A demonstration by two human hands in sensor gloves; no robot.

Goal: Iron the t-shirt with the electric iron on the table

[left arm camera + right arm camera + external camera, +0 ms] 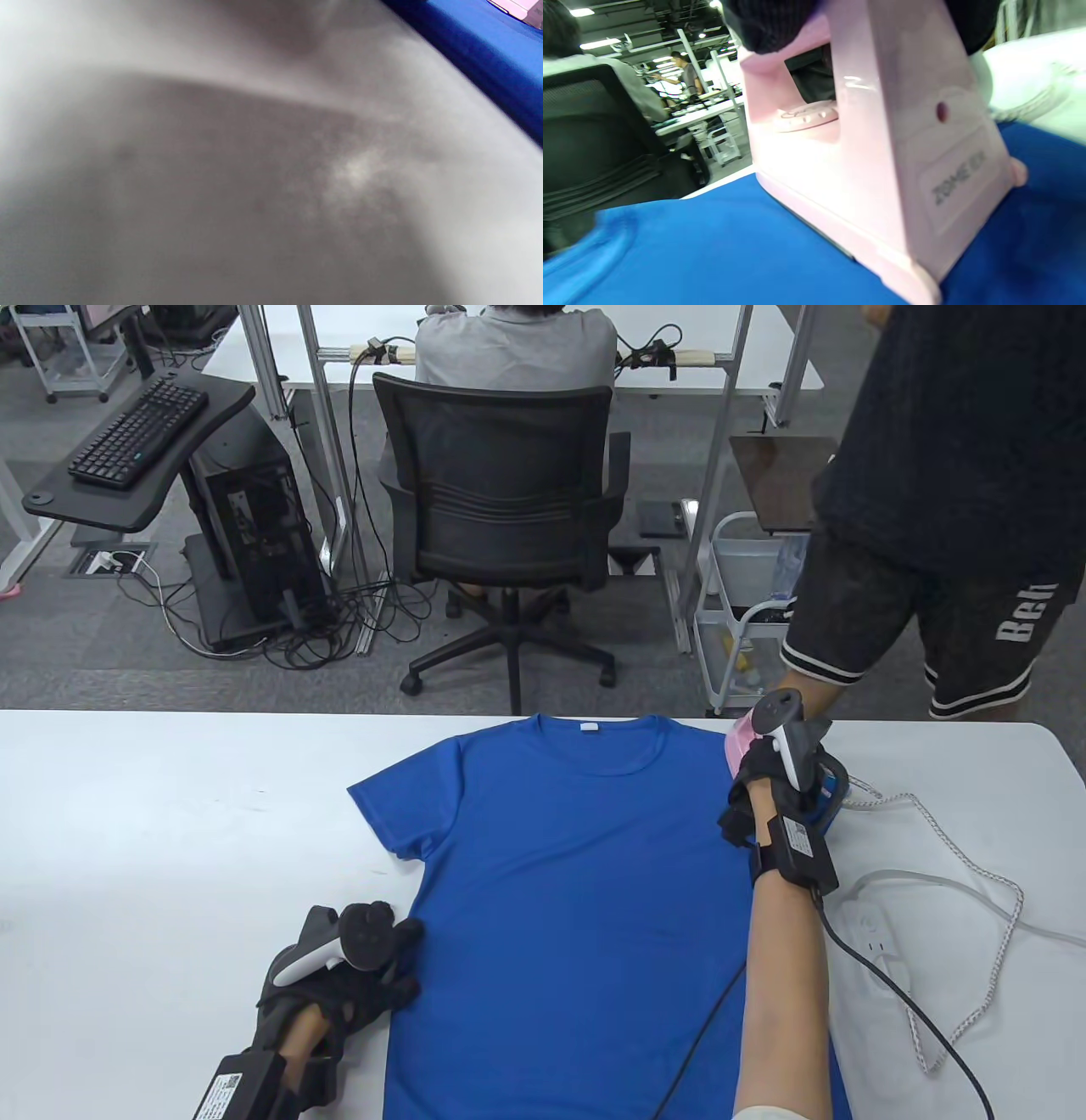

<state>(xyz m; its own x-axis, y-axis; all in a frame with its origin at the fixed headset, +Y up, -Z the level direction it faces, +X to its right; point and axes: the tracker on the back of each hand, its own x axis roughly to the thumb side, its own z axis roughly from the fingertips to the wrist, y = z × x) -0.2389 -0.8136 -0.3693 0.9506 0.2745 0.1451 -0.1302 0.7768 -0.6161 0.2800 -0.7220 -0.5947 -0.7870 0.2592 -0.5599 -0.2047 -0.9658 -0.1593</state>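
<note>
Presently, the pink iron [874, 140] is gripped by its handle in the right hand [768, 793], soleplate on the t-shirt [577, 899] shoulder beneath that grip, while the left hand [348, 976], fingers relaxed, steadies the opposite edge; slow, even strokes are advised.

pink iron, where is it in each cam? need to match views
Table view: pink iron at the shirt's right shoulder, mostly hidden under the right hand.
Left wrist view: only a pale pink sliver in the top right corner, likely the iron.
Right wrist view: fills the centre, sole on the fabric.
Shared landmark: blue t-shirt.
</note>
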